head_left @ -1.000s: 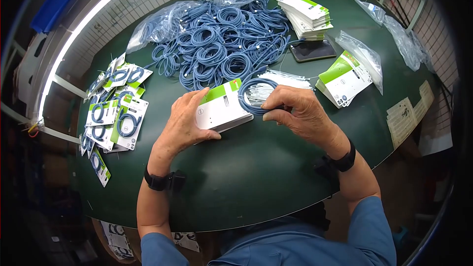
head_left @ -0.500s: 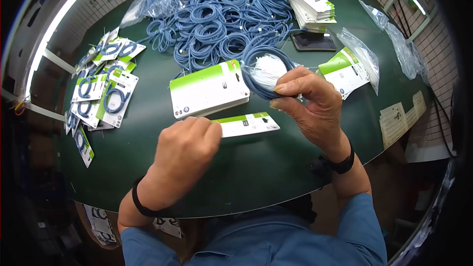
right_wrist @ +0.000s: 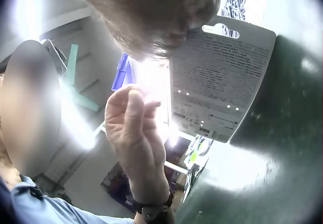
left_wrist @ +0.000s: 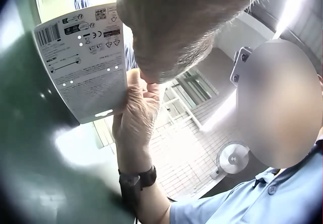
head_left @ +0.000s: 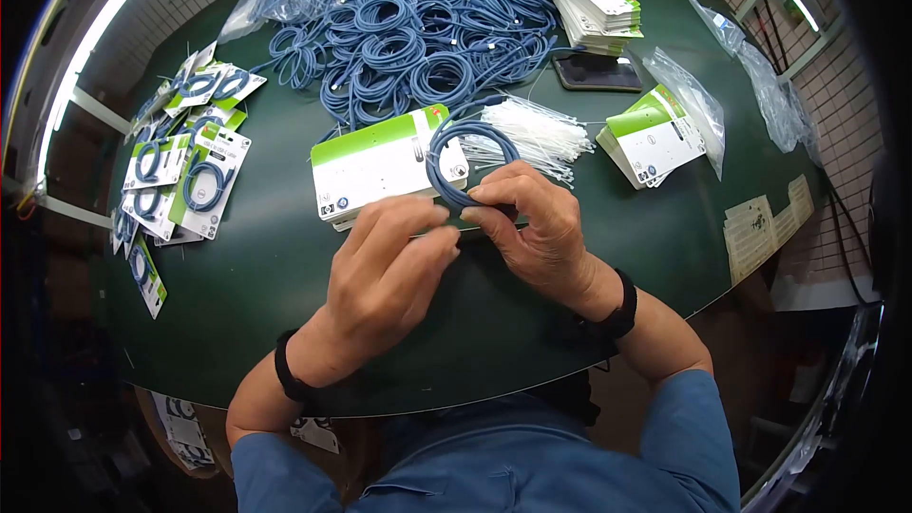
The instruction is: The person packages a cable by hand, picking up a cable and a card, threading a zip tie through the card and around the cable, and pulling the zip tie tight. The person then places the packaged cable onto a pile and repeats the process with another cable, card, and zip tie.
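My right hand pinches a coiled blue cable between thumb and fingers. The same hand holds a packaging card, whose printed back, with barcode and hang slot, shows in both wrist views. From the head it is nearly edge-on below the coil. Just left of the coil is my left hand, its fingers loosely bent with nothing in them. In the right wrist view the left hand stands apart from the card. Behind both hands lies a stack of green and white cards.
Loose white cable ties lie beyond the right hand, and a big pile of coiled cables is at the back. Finished cable cards heap at left. More card stacks, a phone and plastic bags are at right.
My left hand took hold of a card by the stack and has let go of it; the card is now in the right hand with the coil. The right hand moved left and nearer.
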Available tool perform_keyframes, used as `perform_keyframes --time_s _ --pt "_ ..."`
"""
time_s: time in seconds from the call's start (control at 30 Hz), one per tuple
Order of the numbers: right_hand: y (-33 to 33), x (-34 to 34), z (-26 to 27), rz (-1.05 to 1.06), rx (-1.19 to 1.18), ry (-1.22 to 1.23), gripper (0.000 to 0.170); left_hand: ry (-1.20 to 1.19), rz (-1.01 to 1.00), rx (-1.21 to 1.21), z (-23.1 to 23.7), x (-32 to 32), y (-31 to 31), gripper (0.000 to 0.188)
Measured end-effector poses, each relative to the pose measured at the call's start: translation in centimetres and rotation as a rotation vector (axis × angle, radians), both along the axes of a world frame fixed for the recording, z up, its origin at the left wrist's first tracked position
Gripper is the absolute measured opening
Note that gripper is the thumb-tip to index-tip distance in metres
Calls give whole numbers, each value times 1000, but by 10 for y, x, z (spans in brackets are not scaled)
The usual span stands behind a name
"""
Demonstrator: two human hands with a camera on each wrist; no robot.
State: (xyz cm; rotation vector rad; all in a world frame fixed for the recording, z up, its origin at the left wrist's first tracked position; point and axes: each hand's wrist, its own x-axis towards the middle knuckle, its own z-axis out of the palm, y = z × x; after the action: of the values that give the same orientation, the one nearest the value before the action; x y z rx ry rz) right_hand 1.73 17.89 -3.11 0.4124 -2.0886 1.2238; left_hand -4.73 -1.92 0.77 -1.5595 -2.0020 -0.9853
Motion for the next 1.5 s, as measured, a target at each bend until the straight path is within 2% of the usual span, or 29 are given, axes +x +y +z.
perform_keyframes --time_s 0.1,0.17,0.2,0.27,0.3,0.4,0.47,0.57,0.63,0.7,0.77,0.8,0.87,1.03,1.13,1.27,1.5 --pt "0 -2 -1 -29 -3 63 28 -382 -115 37 -2 28 -23 32" --pt "2 -1 -2 -30 47 127 27 -1369 -202 76 -15 48 -31 27" --pt "2 0 -4 -16 54 158 28 -1333 -236 92 -24 49 -32 27" --pt "1 4 -4 -8 76 205 29 -2035 -210 269 -36 45 -34 32" --pt "0 7 -1 35 124 254 30 -2020 -232 267 -34 44 -33 32" --pt "0 13 8 88 253 340 31 -2344 -286 472 -25 44 -35 34" --pt "-2 23 17 114 386 402 32 -2310 -268 472 -33 47 -40 34" --pt "0 27 27 130 356 349 31 -2237 -200 476 -37 49 -43 35" --pt "-4 28 31 157 310 295 31 -2112 -258 504 -28 50 -39 35" --pt "-6 19 41 196 -24 82 30 -2072 -234 531 -18 49 -35 35" --pt "3 14 53 238 49 10 30 -1928 -173 510 -6 42 -25 36" --pt "7 13 58 250 28 -2 30 -1938 -144 511 -4 36 -21 36" --pt "12 15 64 188 140 -86 29 -1737 -218 411 -4 29 -16 35" --pt "19 13 59 137 203 -164 29 -1723 -242 260 -6 16 0 39" --pt "16 8 51 131 260 -78 29 -1670 -291 186 -8 13 1 47" --pt "12 6 43 166 183 -82 29 -1569 -328 187 -19 9 -2 36" --pt "6 2 24 227 54 -158 28 -1527 -254 290 -21 15 -2 33"
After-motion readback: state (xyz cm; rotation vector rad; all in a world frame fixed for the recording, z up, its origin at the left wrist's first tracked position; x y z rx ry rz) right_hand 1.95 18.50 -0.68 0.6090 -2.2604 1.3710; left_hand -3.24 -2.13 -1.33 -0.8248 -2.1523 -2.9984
